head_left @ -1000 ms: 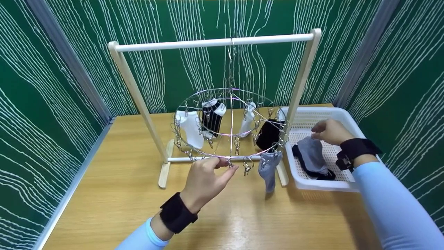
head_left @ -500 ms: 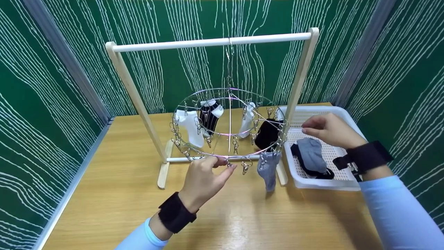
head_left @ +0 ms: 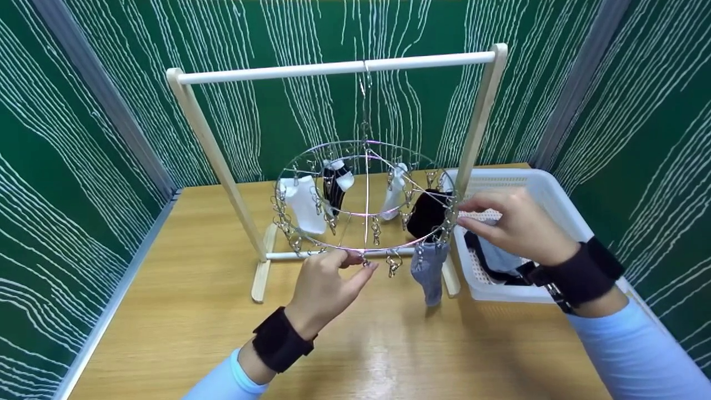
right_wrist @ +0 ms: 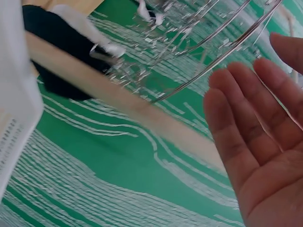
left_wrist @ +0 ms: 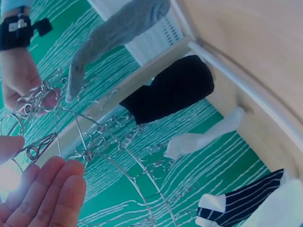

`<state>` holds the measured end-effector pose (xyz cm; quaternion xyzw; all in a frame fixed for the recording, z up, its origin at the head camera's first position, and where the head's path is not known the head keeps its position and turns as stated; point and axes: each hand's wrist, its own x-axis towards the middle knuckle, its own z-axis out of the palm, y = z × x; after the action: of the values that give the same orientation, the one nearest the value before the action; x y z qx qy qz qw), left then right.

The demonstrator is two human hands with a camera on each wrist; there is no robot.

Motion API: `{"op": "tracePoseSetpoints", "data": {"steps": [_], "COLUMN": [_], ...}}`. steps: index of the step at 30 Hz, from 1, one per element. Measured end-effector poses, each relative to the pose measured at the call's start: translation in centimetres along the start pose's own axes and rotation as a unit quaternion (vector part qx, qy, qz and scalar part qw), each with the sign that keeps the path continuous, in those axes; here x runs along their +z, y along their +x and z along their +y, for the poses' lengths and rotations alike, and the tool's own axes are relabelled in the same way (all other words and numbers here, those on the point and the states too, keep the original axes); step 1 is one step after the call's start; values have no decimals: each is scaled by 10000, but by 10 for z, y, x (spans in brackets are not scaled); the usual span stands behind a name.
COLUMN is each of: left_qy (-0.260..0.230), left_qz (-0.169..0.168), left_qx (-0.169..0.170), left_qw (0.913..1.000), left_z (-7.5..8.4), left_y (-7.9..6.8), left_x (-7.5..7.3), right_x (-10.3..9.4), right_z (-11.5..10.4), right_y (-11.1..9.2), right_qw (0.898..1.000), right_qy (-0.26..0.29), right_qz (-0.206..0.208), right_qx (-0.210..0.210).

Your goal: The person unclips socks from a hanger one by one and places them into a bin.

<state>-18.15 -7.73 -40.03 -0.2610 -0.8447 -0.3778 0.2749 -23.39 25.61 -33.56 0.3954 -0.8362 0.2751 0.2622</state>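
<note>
In the head view, my left hand [head_left: 328, 283] pinches a metal clip [left_wrist: 34, 150] at the front of a round wire clip hanger [head_left: 366, 194]. The left wrist view has this clip between thumb and fingers. My right hand [head_left: 519, 225] is in the air over the basket's left part, beside the hanger's right edge. Its fingers hold nothing, and its thumb stands apart in the right wrist view. A grey sock [head_left: 429, 272] hangs at the front right of the hanger, with a black sock [head_left: 427, 214] behind it. Farther round hang a white sock [head_left: 304, 208], a black-and-white striped sock [head_left: 333, 191] and a smaller white sock [head_left: 394, 191].
A wooden rack with a white top bar [head_left: 278, 73] carries the hanger above a wooden table [head_left: 183, 289]. At the right stands a white basket [head_left: 561, 200] with a grey sock [head_left: 497, 255] and black cloth in it, partly hidden by my right hand. Green patterned walls surround the table.
My right hand has moved left from above the basket's socks toward the hanger's right edge, carrying nothing. The left hand keeps its pinch on the clip.
</note>
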Motion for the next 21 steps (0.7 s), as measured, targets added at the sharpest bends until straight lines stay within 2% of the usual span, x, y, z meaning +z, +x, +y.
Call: {"op": "tracePoseSetpoints", "data": {"steps": [4, 14, 21], "left_qy": [31, 10, 138], "left_qz": [80, 174, 129], "left_qx": [82, 184, 241], "left_qw": [9999, 9997, 9995], "left_z": [-2, -3, -3], "left_y": [0, -2, -3], "left_x": [0, -2, -8], "right_x": [5, 19, 25], "right_z": [-9, -17, -21], "right_y": [5, 10, 12], "right_qw": [9989, 9916, 9885], "right_qy": [64, -42, -149], "right_qz": [90, -153, -189], "right_qx": [-452, -1286, -1493]}}
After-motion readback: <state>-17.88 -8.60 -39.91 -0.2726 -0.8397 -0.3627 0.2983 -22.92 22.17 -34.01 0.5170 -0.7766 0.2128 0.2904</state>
